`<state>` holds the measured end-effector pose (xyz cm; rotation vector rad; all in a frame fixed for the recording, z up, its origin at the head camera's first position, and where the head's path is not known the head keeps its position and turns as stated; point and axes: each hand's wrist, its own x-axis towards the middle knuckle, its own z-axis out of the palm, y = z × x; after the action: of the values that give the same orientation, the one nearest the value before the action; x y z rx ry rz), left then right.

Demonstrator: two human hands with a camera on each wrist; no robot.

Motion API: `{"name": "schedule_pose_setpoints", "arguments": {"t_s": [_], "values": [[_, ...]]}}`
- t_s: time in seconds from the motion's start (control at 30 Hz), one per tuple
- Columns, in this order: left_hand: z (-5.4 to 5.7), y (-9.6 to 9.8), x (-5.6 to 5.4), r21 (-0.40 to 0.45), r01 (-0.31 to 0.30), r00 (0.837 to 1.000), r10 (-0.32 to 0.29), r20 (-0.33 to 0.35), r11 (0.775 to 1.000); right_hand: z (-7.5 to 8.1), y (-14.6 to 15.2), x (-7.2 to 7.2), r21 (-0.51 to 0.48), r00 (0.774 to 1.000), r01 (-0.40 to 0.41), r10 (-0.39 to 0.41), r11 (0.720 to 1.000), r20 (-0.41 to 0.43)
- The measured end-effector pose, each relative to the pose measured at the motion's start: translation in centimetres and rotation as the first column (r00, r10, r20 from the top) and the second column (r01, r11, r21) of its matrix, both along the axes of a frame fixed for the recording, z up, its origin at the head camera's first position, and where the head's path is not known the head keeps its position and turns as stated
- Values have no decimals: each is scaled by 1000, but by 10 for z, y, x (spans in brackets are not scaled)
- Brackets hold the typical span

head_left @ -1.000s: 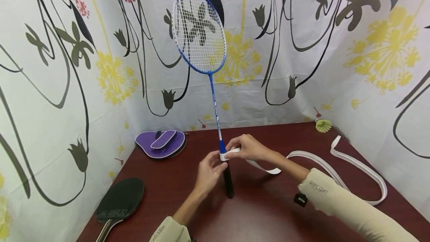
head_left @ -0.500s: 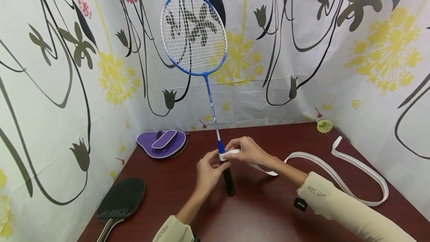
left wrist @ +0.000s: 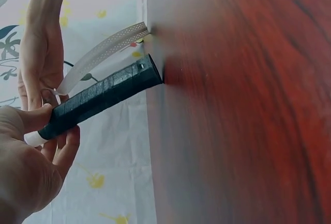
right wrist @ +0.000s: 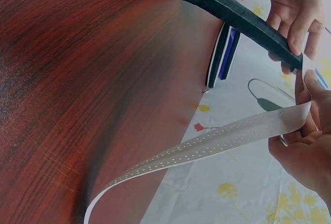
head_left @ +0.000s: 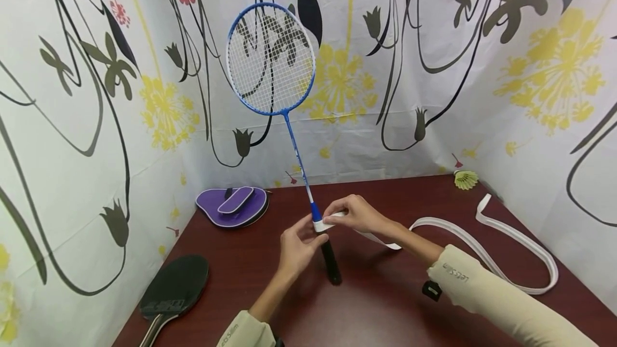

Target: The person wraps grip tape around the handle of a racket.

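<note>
A blue and white badminton racket [head_left: 295, 146] stands tilted to the left, its black handle [head_left: 330, 261] pointing down at the table. My left hand [head_left: 298, 248] grips the top of the handle between thumb and fingers. White perforated grip tape [right wrist: 232, 136] is wrapped round the upper end of the handle, just below the blue cone. My right hand [head_left: 356, 214] pinches this tape close beside the wrap. From the right hand the loose tape hangs in a curve to the table. In the left wrist view, the dark handle [left wrist: 103, 95] shows below the white wrap.
On the dark red table [head_left: 250, 283] lie a black table tennis bat [head_left: 174, 285] at left and a purple bat case [head_left: 231, 208] behind it. The white tape's long tail [head_left: 518, 238] curls at right. A yellow shuttlecock [head_left: 465, 180] sits in the far right corner.
The racket head has swung left and slightly down, with its face turned more toward the camera. Both hands stay at the top of the handle, still holding racket and tape.
</note>
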<state>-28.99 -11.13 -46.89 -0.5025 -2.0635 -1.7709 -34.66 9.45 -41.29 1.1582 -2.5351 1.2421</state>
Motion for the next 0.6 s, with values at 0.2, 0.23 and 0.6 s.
{"name": "schedule_pose_setpoints", "arguments": {"t_s": [0.2, 0.23, 0.6], "values": [[-1, -1, 1, 10, 43, 999, -43, 5, 999, 0, -1, 0, -11, 1000, -25, 25, 1000, 12], [-1, -2, 1, 12, 48, 999, -48, 9, 999, 0, -1, 0, -12, 1000, -27, 27, 1000, 11], [-2, -8, 5, 9, 125, 991, -125, 46, 992, 0, -3, 1, 6, 998, -63, 63, 998, 6]]}}
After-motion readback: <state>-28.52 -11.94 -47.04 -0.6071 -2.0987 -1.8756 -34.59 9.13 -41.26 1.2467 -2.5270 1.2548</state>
